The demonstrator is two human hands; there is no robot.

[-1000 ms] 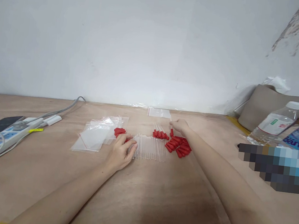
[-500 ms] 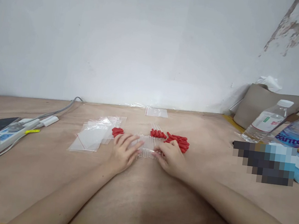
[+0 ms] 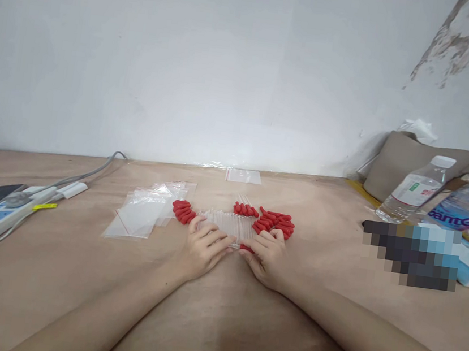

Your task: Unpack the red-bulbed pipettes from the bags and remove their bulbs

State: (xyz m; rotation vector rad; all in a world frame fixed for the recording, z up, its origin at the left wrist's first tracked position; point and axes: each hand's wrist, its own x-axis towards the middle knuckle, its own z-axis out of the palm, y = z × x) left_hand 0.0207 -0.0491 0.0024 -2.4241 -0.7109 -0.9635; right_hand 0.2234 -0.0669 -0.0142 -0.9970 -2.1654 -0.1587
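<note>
My right hand [image 3: 269, 258] pinches a red rubber bulb [image 3: 246, 248] between thumb and fingers. Facing it, my left hand [image 3: 207, 247] is closed, its fingertips at the end of a thin clear tube [image 3: 234, 246] beside that bulb; whether the two are joined is too small to tell. Just beyond both hands lies a row of clear tubes [image 3: 232, 226]. Red bulbs [image 3: 183, 212] cluster left of the row, and a larger pile of red bulbs [image 3: 274, 220] is behind my right hand. Several more bulbs [image 3: 246, 209], apparently fitted on tubes, lie behind the row.
Clear zip bags [image 3: 137, 218] overlap on the table to the left, and another bag [image 3: 243, 176] lies by the wall. A power strip [image 3: 2, 215] with cables is at far left. Bottles [image 3: 416, 192] and a grey-brown bag [image 3: 389, 166] stand at right, behind a blurred dark patch.
Both hands have drawn slightly nearer to me. A red bulb now shows in my right fingertips. More of the tubes and left bulbs are uncovered.
</note>
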